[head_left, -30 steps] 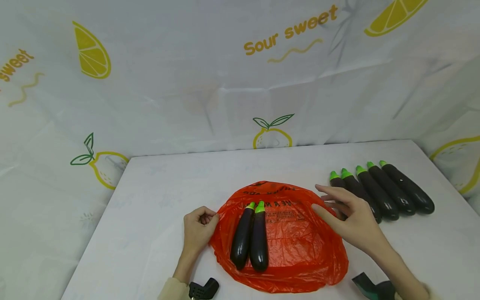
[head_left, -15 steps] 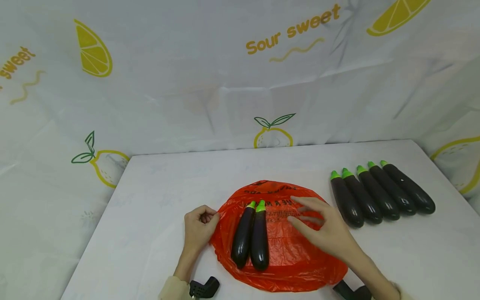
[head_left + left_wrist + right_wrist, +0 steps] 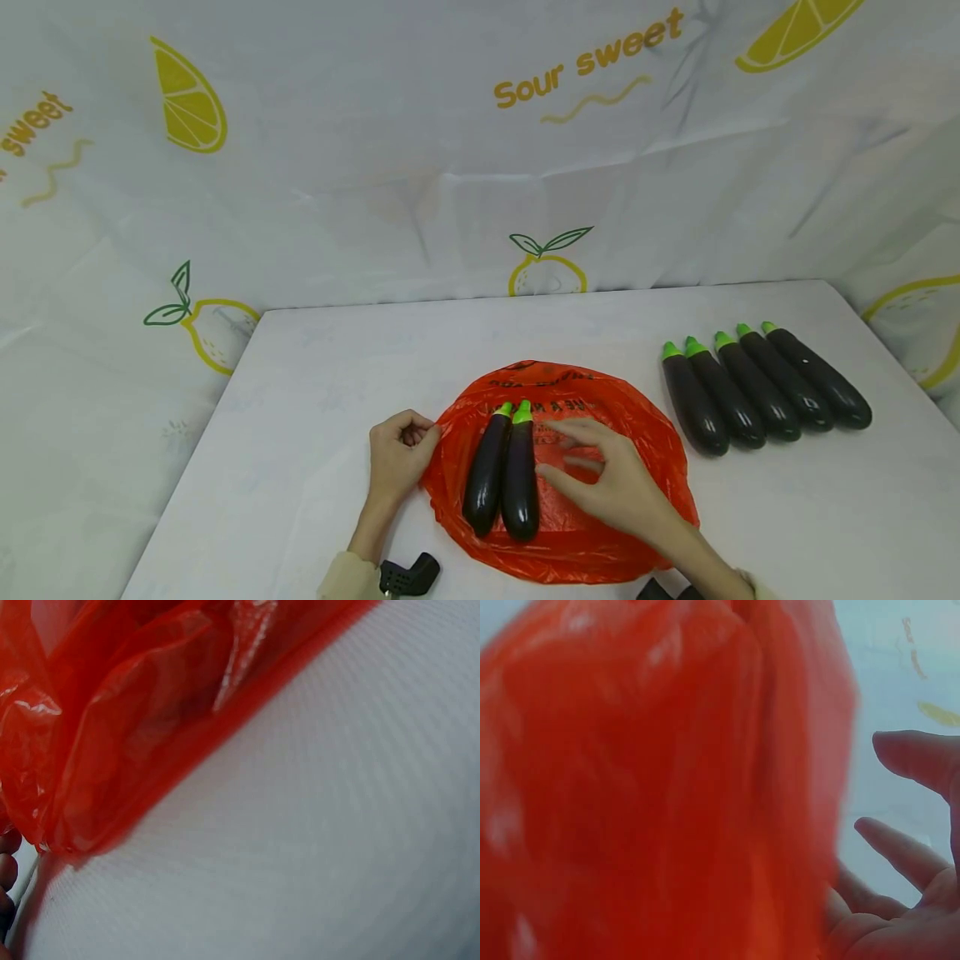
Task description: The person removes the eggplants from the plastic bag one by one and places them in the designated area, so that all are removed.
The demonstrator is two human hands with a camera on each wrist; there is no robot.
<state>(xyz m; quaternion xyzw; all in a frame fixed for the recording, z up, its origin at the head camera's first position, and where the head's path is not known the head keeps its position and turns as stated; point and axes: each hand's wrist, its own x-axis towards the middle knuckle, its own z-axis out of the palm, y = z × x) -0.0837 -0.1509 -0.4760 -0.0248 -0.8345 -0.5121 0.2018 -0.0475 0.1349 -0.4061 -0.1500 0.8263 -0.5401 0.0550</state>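
An opened red plastic bag (image 3: pixel 630 408) lies spread in a round on the table. Two dark eggplants (image 3: pixel 486 475) with green stem ends rest side by side in its left half. My left hand (image 3: pixel 400 457) pinches the bag's left edge. Only the tips of its fingers (image 3: pixel 6 870) show at the corner of the left wrist view, beside the red plastic (image 3: pixel 150 720). Over the bag, my right hand (image 3: pixel 611 483) hovers with fingers spread and holds nothing, its fingertips close to the right-hand eggplant (image 3: pixel 521 487). The right wrist view has this hand (image 3: pixel 922 900) beyond blurred red plastic (image 3: pixel 645 787).
Several more eggplants (image 3: pixel 759 400) lie in a slanted row on the right of the white table (image 3: pixel 337 367). Behind it hangs a lemon-printed white cloth (image 3: pixel 360 183). A black wrist device (image 3: pixel 408 577) sits by the left sleeve.
My right hand has moved left and down from the bag's right rim and the row of eggplants to beside the two in the bag. The left hand keeps its place.
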